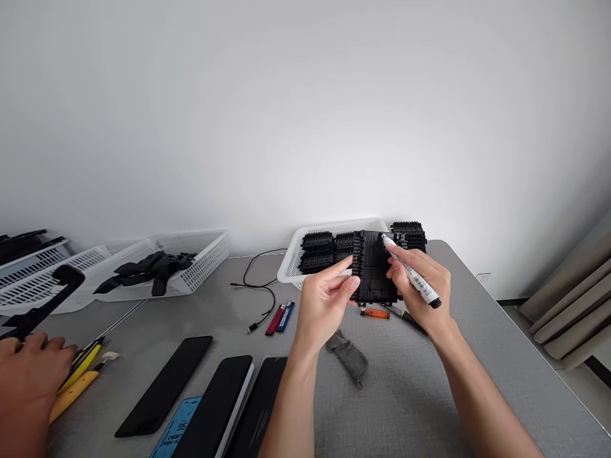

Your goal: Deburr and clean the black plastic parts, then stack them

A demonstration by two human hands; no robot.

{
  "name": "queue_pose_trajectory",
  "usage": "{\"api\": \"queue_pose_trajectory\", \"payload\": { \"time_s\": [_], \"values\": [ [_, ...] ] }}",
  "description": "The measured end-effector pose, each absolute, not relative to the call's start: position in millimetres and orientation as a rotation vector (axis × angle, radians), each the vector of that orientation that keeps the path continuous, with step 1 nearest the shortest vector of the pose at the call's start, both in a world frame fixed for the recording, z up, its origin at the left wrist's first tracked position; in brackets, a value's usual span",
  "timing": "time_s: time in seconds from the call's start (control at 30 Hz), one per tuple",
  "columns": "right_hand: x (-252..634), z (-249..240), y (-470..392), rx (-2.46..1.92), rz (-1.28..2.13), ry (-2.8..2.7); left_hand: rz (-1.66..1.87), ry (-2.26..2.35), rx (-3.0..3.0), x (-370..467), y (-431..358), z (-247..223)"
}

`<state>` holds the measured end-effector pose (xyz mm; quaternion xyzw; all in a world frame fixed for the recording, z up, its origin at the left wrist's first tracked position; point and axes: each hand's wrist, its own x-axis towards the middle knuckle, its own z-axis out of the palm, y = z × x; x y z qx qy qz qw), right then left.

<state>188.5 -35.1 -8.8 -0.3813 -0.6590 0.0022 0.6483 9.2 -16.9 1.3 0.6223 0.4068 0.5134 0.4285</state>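
A black ribbed plastic part (375, 273) is held up over the table in front of a white basket. My left hand (329, 302) pinches its left edge between thumb and fingers. In my right hand (422, 286) is a white marker (415, 277), slanted with its upper-left end against the face of the black part and its black end toward the lower right. Fingers of my right hand are also close to the part's right side. Below my hands lies a crumpled grey cloth (351, 359).
Behind, a white basket (291, 264) holds black parts; more are stacked right (409, 234). Orange (375, 313), red and blue lighters, a cable (274, 299) and dark phone-like slabs (167, 385) lie around. Another person's hand (33, 381) is at left, near yellow-handled tools and baskets.
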Motion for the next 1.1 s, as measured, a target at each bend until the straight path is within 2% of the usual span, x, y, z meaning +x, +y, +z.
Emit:
{"api": "queue_pose_trajectory", "payload": {
  "time_s": [0.2, 0.47, 0.57, 0.67, 0.77, 0.87, 1.1],
  "values": [
    [186.5, -10.0, -36.6, -0.842, 0.003, -1.421, 1.309, 1.024, 1.489, 5.1, -6.6, -4.2],
    [205.9, -5.1, -65.5, -1.09, 0.169, -1.416, 1.422, 1.08, 1.409, -5.4, 4.0, -6.3],
    [210.8, -34.1, -72.8, -1.113, 0.49, -1.58, 1.449, 1.098, 1.37, -7.6, 9.5, -6.6],
    [210.5, -86.5, -79.1, -1.2, 0.792, -1.706, 1.465, 1.123, 1.33, -9.9, 15.5, -5.6],
    [207.2, -140.2, -85.9, -1.461, 0.739, -1.785, 1.488, 1.161, 1.301, -12.2, 18.9, -4.4],
    [203.7, -172.8, -93.8, -1.618, 0.683, -1.898, 1.486, 1.16, 1.311, -12.9, 18.3, -4.1],
    [201.0, -188.7, -103.8, -1.821, 0.402, -1.992, 1.388, 1.115, 1.423, -15.9, 16.0, -7.2]
  ]
}}
